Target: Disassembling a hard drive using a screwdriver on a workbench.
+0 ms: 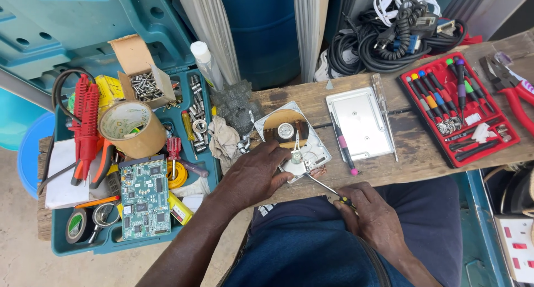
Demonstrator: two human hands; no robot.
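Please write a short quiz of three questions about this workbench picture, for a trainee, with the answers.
1. True or false: the left hand rests on the opened hard drive.
2. Which tool does the right hand hold? A) red pliers B) a small screwdriver C) a tape roll
3. Fill in: the loose metal cover plate lies on the wooden bench between the drive and the red ____ of screwdrivers.

Key
1. True.
2. B: the screwdriver points its tip at the drive. The pliers lie at the bench's far right end; the tape roll is in the teal toolbox.
3. Tray.
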